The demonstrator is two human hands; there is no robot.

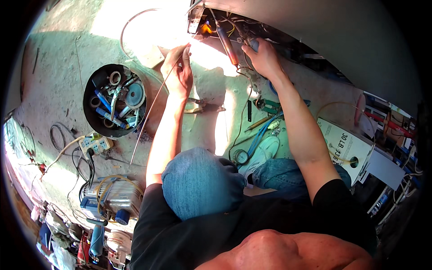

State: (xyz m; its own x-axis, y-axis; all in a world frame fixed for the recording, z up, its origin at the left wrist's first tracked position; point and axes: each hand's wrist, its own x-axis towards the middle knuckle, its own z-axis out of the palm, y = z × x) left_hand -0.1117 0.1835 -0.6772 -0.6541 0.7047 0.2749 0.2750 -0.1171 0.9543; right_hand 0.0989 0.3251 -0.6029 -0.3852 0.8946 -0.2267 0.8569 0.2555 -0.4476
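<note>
My left hand (177, 72) pinches a long thin rod (146, 119) near the opening under a grey appliance panel (324, 36). My right hand (265, 58) is closed round what looks like a torch handle (253, 44) at that opening. An orange flame (206, 28) glows inside, beside pipes and wires. A copper cylinder (227, 45) with a thin tube hangs between my hands. Pliers (198, 107) lie on the floor below my left hand. A pressure gauge (240, 156) with blue hoses (261, 132) lies by my shoe.
A black bucket (90, 121) of tools stands left, above a power strip (94, 144) and cables. A metal pump (112, 200) sits lower left, near assorted gear. A printed white box (344, 139) and clutter are at right. Light streaks cross the concrete floor (54, 81).
</note>
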